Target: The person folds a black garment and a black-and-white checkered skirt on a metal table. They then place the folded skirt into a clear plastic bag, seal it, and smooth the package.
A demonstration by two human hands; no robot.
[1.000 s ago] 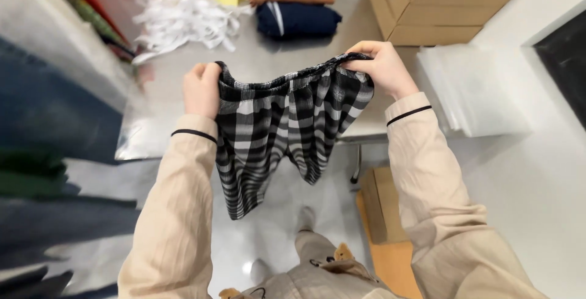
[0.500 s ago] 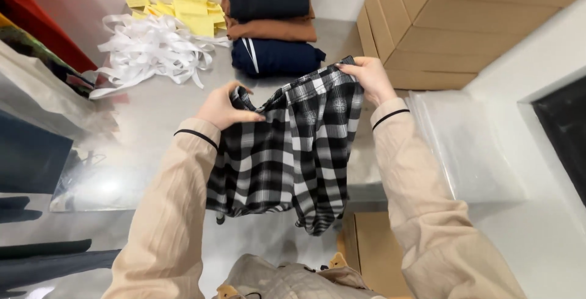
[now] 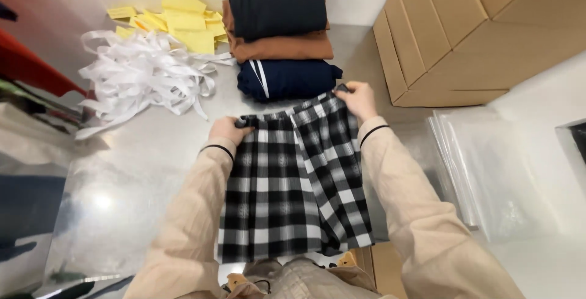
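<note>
A black-and-white checked skirt point(image 3: 293, 189) lies spread on the grey metal table point(image 3: 140, 171), its waistband toward the far side and its hem hanging over the near edge. My left hand point(image 3: 229, 130) grips the left corner of the waistband. At the right corner, my right hand point(image 3: 357, 99) pinches the waistband close to a folded navy garment point(image 3: 287, 78). Both of my sleeves are beige.
Behind the navy garment sit a folded brown one point(image 3: 281, 47) and a dark one point(image 3: 278, 9). White ribbon strips point(image 3: 137, 73) and yellow paper tags point(image 3: 183, 24) lie far left. Flat cardboard boxes point(image 3: 476, 30) stand far right, clear plastic bags point(image 3: 494, 165) beside them.
The skirt, held up in the air a second ago, has come down and forward onto the table and now lies flat. Both hands kept hold of the waistband.
</note>
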